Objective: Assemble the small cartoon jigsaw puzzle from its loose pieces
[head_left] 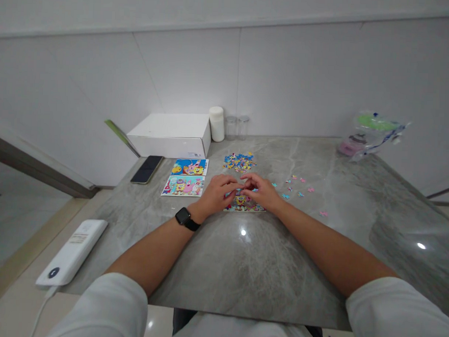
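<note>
Both hands rest over a partly built cartoon jigsaw [244, 204] in the middle of the grey marble table [243, 267]. My left hand [217, 192], a black watch on its wrist, has its fingers curled toward the centre. My right hand [259, 190] meets it fingertip to fingertip, and the fingers pinch a small puzzle piece between them. A heap of loose pieces [239, 161] lies just beyond the hands. Several pink and blue pieces [296, 187] are scattered to the right.
Two cartoon picture cards [185, 177] and a black phone [147, 168] lie at left. A white box [172, 134], a white canister [216, 123] and two clear jars [236, 127] stand by the wall. A plastic bag [371, 134] sits far right. A white power bank [72, 251] is near left.
</note>
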Demonstrator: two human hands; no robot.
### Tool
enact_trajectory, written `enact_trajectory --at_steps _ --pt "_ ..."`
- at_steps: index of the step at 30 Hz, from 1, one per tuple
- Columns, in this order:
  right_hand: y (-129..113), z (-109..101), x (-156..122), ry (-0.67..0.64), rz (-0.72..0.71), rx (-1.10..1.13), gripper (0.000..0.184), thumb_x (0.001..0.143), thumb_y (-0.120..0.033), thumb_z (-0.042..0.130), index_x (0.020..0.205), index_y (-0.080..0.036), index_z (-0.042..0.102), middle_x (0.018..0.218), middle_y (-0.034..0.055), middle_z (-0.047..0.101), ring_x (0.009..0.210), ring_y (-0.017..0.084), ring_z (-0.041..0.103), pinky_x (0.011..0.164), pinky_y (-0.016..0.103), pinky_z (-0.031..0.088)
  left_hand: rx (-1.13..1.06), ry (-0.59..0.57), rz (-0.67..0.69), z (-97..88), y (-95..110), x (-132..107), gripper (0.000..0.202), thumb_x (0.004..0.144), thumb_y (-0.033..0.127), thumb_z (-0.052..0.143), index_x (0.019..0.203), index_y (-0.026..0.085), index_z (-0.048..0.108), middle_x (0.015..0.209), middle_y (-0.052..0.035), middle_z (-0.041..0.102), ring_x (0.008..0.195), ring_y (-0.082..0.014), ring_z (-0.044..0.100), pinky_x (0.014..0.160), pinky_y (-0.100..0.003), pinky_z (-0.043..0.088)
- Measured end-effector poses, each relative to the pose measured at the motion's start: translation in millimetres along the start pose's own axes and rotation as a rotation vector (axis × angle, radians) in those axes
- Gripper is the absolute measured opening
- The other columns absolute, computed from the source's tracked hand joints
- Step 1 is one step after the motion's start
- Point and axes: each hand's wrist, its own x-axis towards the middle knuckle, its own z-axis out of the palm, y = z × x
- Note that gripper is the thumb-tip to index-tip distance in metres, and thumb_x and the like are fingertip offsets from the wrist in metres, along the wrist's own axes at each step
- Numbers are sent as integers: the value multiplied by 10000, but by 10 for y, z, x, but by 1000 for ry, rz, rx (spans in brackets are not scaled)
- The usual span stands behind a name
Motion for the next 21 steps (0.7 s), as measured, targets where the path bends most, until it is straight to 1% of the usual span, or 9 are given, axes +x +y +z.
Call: enact_trajectory --at_steps 4,8,11,13,16,21 --pt "-16 18 1 45 25 20 434 833 -337 759 1238 -252 628 841 -32 733 744 161 685 771 319 558 12 3 -42 8 -30 -3 240 1026 303 606 1223 264 738 1158 -93 723 1096 -248 662 955 -438 508" --pt "-11 40 -1 69 35 18 386 870 -360 725 1229 -247 636 875 -16 748 763 163 688 761 314 558 23 7 -63 6 -37 0 194 1022 319 615 1156 246 736 1143 -97 718 1079 -254 661 948 -435 510" --pt "-24 44 -14 66 14 9 353 902 -371 692 1227 -241 643 892 -6 744 766 163 681 753 313 558 20 8 -68 4 -33 2 187 1026 332 618 1150 237 721 1149 -97 720 1086 -258 656 975 -447 505" --pt "-38 42 -22 68 -4 4 346 910 -368 679 1229 -237 646 903 4 738 789 166 684 775 319 563 15 18 -82 4 -31 1 190 1027 340 618 1158 236 708 1153 -96 718 1100 -260 653 997 -455 501" --pt "-53 41 -25 76 -8 -5 339 894 -353 681 1211 -236 656 897 8 732 808 171 690 804 327 569 11 32 -98 5 -30 -3 193 1021 343 622 1164 238 696 1153 -97 711 1111 -263 653 1004 -455 501" --pt "-48 48 -14 86 12 -16 327 885 -351 676 1190 -235 666 877 4 730 794 172 688 794 326 572 9 38 -104 3 -23 -7 196 989 338 660 1154 234 679 1153 -98 711 1113 -270 654 999 -458 502"
